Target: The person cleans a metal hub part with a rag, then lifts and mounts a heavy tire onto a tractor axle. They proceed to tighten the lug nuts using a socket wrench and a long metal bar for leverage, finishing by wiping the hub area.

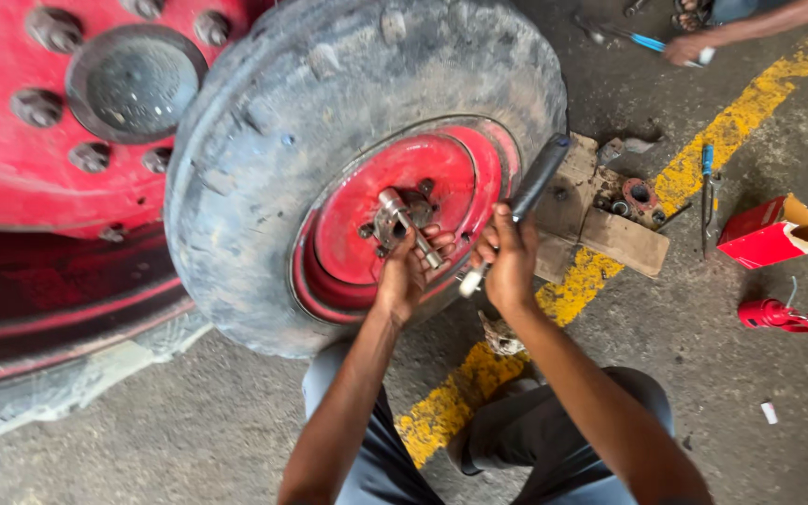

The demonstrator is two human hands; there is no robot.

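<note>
Risk sits mostly at the hub, as the head view shows it. Your left hand (407, 271) is curled against the red rim (395, 210) of the worn tyre (329, 122), fingers closed around a metal rod (421, 241) that runs into the grey hub fitting (391, 217) at the wheel's centre. Your right hand (509, 257) is wrapped tight on a black-handled tool (537, 178), its pale tip pointing down toward the rim's lower edge; the blur makes it hard to tell exactly what kind of tool it is. With both fists this close together, a blow or a slip from the right could land on the left knuckles, since they lie just beside the tool's path. The rod could also glance off the fitting if it isn't seated square, and I'd judge your fingers would then meet the rim's edge.

The wheel leans against a larger red wheel (30, 140) and looks free-standing; hard force on the hub might rock or roll it toward your knees, which are tucked right beneath it.

Behind your right arm, wooden blocks (610, 234) carry small metal parts, with a blue-handled screwdriver (706, 187), a red box (769, 234) and a red can (771, 315) near them on the floor; a stray elbow could scatter those. Another person's hand (685, 47) works at the top edge, well apart.
</note>
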